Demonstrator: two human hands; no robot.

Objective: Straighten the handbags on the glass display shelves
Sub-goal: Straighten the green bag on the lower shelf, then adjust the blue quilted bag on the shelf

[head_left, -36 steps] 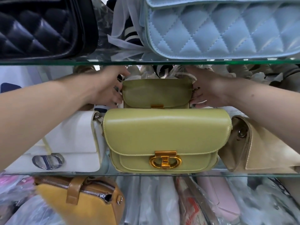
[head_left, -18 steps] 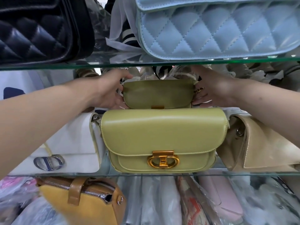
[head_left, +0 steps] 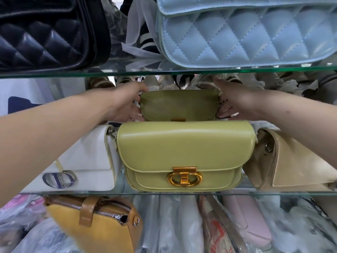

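Left grip (head_left: 125, 105) and right grip (head_left: 235, 104) clasp the rear handbag (head_left: 179, 105) by its ends; beige bag (head_left: 295, 165) beside right grip looks askew.

The rear olive bag (head_left: 179, 105) edges a touch right and now sits more squarely behind the front olive bag (head_left: 185, 148). The left hand (head_left: 125, 105) drops its thumb onto the top left corner. The right hand (head_left: 235, 103) slides up over the top right corner.
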